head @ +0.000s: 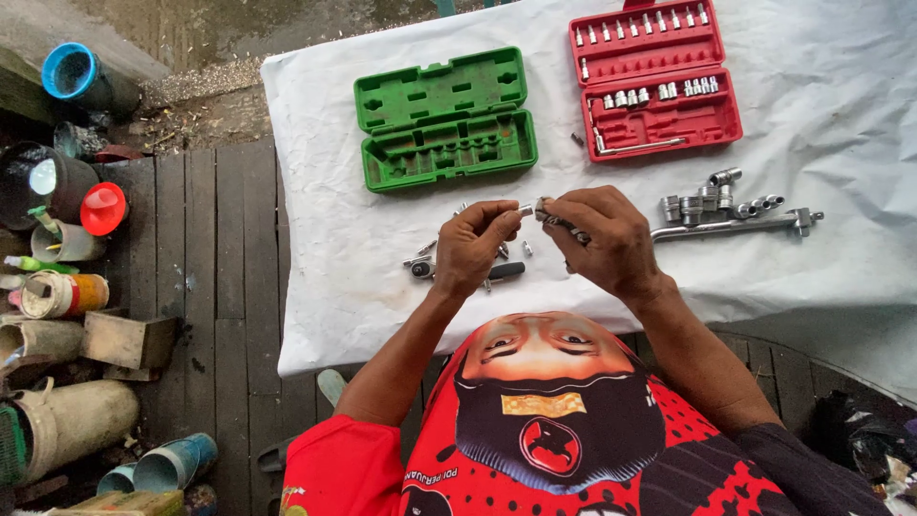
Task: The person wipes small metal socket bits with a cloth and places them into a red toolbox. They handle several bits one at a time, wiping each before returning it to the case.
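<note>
A tabletop (812,277) draped in wrinkled white cloth fills the upper and right part of the frame, standing on a weathered dark plank deck (224,287). Down the left edge sit worn cans, pipes and plastic cups (62,296). At upper centre lies an open green plastic case (444,119), its moulded slots bare. At upper right an open red case (654,76) holds rows of small shiny metal sockets. Right of centre, loose sockets (712,196) cluster beside a long steel handle (731,226).

In the middle, the person's two hands are raised close together just above the cloth. The left hand (473,244) pinches a tiny silver bit (524,209) at its fingertips. The right hand (607,239) is clasped around a slim, dark-handled metal driver (559,220), whose tip meets the bit. More small pieces (430,263) lie beneath.
</note>
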